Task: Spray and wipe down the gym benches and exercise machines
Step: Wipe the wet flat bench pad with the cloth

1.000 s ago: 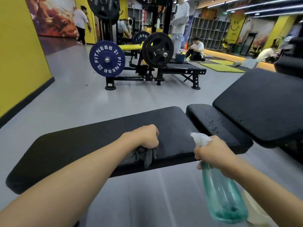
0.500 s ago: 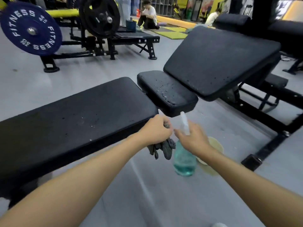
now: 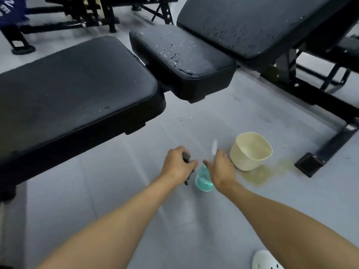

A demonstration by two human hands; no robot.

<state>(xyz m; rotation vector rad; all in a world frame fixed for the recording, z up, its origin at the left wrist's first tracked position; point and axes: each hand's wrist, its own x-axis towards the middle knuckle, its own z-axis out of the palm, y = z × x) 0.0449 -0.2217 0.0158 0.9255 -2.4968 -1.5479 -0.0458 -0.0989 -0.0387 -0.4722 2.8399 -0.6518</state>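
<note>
- Two hands hung low over the grey floor [image 3: 116, 191]. My left hand [image 3: 177, 164] had its fingers curled tight on the dark cloth [image 3: 186, 157].
- My right hand [image 3: 221, 169] looked wrapped round the neck of the spray bottle [image 3: 203, 180], though blur softened the fingers. Whether the bottle's base touched the floor, I couldn't tell.
- Droplets beaded the seat pad [image 3: 180, 55] and speckled the tilted back pad [image 3: 252, 22], both unwiped as I judged it. The flat bench [image 3: 77, 84] beside them looked mostly dry.
- First risk: the cream tub [image 3: 250, 150] stood just beside my right hand with a yellowish puddle [image 3: 260, 174] at its foot, so one careless wrist swing could tip it.
- Second risk: a bottle set down crooked might topple and roll.
- Third risk: the cloth dangled near the floor, and grit picked up there would smear onto the wet pads.
</note>
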